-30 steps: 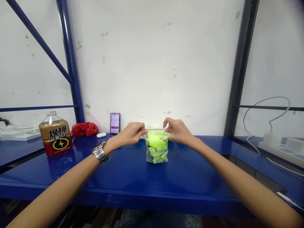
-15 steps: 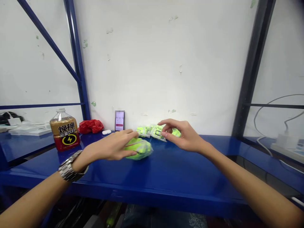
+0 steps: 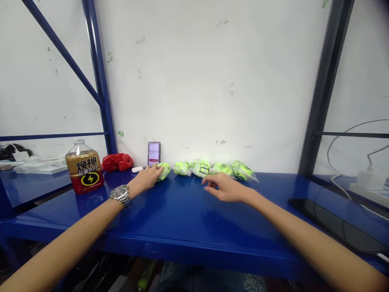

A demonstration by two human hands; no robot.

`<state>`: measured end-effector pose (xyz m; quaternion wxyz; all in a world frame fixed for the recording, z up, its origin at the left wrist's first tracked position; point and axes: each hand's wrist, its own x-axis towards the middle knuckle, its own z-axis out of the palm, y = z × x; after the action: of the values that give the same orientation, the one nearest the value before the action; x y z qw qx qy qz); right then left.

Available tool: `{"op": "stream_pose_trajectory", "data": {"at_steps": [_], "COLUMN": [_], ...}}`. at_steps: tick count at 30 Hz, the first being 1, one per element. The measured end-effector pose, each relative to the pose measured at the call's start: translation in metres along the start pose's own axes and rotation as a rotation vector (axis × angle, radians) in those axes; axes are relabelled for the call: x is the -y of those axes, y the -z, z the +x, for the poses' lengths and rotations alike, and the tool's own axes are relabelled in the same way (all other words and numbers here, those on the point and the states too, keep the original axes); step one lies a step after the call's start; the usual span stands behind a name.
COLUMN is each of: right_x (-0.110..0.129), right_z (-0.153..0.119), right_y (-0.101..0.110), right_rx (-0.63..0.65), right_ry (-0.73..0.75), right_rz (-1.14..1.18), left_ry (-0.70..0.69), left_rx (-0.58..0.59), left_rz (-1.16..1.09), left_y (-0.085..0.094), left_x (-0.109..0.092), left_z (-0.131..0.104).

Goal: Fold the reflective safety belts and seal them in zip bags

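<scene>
The leftmost yellow-green packet [image 3: 165,171] lies right of the nearer left hand [image 3: 148,178], touching; whether pinched, I cannot tell. The right hand [image 3: 223,187] curls loosely, empty.

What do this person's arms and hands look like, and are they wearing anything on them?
They are ordinary human arms, bare as far as the picture shows, with no sleeves in view. Neither the left hand nor the right hand wears a glove. On the left wrist is a silver-coloured metal watch with a linked band; nothing shows on the right wrist.
</scene>
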<state>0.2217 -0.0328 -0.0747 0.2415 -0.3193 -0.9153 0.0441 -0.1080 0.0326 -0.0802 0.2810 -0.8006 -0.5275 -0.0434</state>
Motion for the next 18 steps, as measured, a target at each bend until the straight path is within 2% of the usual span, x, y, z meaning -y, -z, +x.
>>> {"op": "stream_pose_trajectory", "data": {"at_steps": [2,5,10,12,15,18], "right_x": [-0.003,-0.006,-0.01,-0.011,-0.011,-0.012], "right_z": [0.0,-0.004,-0.006,-0.006,-0.006,-0.006], "right_y": [-0.009,-0.021,-0.029,-0.031,-0.033,-0.035], "right_rx": [0.054,0.117,0.116,0.121,0.129,0.121], "right_ry": [0.002,0.035,0.055,0.066,0.083,0.08], "right_rz": [-0.03,-0.087,-0.132,-0.144,-0.149,-0.141], "left_ry": [0.027,-0.009,-0.054,-0.029,-0.007,-0.151], "left_rx": [-0.048,-0.072,-0.087,-0.11,-0.205,-0.253], "left_rz": [0.004,0.0,-0.174,-0.195,-0.154,-0.085], "left_y": [-0.011,-0.028,-0.046,-0.047,-0.041,-0.029], "left_x": [-0.007,-0.012,-0.009,-0.01,-0.017,-0.034], "left_z": [0.014,0.032,0.047,0.047,0.045,0.049]}}
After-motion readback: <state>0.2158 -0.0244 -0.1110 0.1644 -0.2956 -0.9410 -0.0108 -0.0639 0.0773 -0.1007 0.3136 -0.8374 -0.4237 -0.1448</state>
